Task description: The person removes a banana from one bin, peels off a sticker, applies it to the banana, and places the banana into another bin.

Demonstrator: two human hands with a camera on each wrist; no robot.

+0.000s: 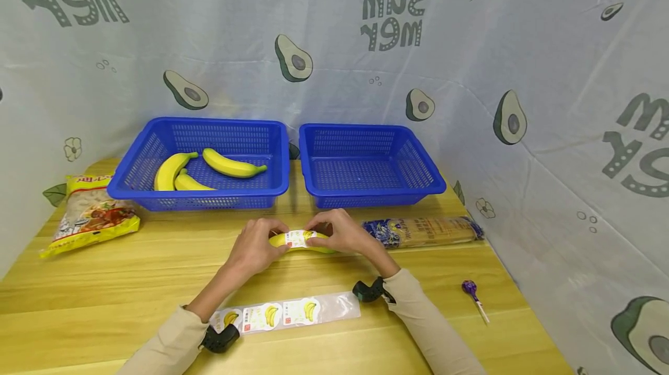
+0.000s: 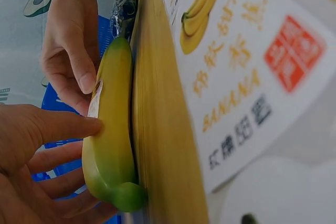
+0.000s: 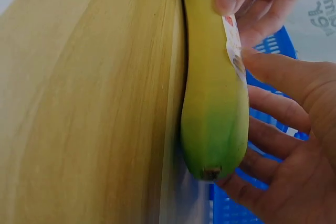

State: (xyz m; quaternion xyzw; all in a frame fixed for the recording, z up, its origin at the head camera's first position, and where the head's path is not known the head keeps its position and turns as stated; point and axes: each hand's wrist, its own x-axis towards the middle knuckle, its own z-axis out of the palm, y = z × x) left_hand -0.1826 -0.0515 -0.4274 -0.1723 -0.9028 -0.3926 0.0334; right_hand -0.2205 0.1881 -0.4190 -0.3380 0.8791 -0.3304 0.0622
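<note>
Three bananas [image 1: 209, 170] in basket [image 1: 201, 198] appear only overhead.

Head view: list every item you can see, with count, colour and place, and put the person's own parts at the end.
banana on the table: 1, yellow-green, front centre, a white sticker on top
bananas in the left basket: 3, yellow
left basket: 1, blue, back left of the table
right basket: 1, blue, back centre, nothing visible inside
sticker strip: 1, white labels with banana prints on clear backing, near edge
snack bag: 1, yellow, far left
noodle packet: 1, blue and tan, right of the hands
lollipop: 1, purple, right side
table: 1, light wood
backdrop cloth: white, avocado prints, behind and right
left hand: on the banana, fingers at the sticker
right hand: on the banana, fingers at the sticker
</note>
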